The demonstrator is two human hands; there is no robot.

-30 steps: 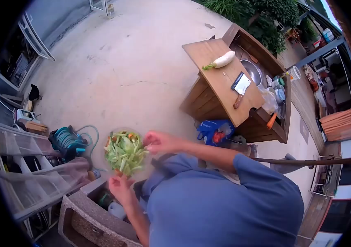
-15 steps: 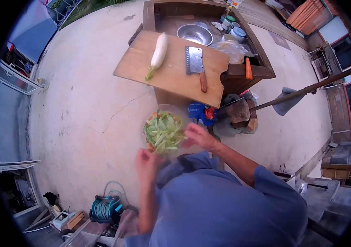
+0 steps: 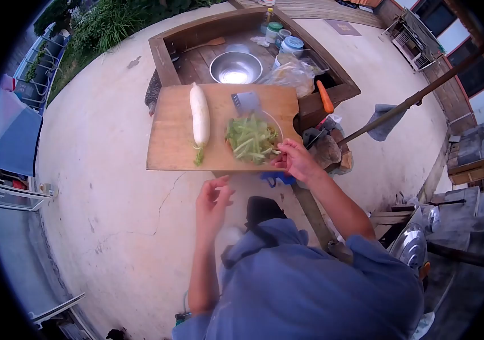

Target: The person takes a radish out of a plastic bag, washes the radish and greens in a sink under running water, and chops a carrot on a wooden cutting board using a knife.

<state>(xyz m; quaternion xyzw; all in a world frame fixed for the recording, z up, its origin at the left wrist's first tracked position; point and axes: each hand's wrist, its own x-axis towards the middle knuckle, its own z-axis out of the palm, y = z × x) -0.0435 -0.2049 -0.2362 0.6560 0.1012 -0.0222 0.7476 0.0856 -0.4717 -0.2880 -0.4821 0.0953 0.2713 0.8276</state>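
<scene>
A clear bowl (image 3: 276,122) heaped with cut green vegetable pieces (image 3: 250,139), with bits of orange at the edge, is over the front right of the wooden cutting board (image 3: 168,130). Whether it rests on the board or hovers just above, I cannot tell. My right hand (image 3: 298,161) pinches its right rim. Below the board's front edge, my left hand (image 3: 213,198) is apart from the bowl, fingers loosely bent and holding nothing. A white radish (image 3: 199,116) lies on the board's left side. Behind the bowl shows a cleaver's blade (image 3: 246,102); its handle is hidden.
A metal basin (image 3: 235,68), several jars (image 3: 292,45) and a plastic bag (image 3: 290,76) sit in the wooden-framed table (image 3: 165,59). A carrot (image 3: 325,97) lies on its right corner. A pole (image 3: 412,102) with a hanging cloth (image 3: 385,122) slants at the right.
The bowl has moved up and forward from in front of my body to over the board, now partly covering the cleaver. My left hand has come away from it; my right hand stays at its rim.
</scene>
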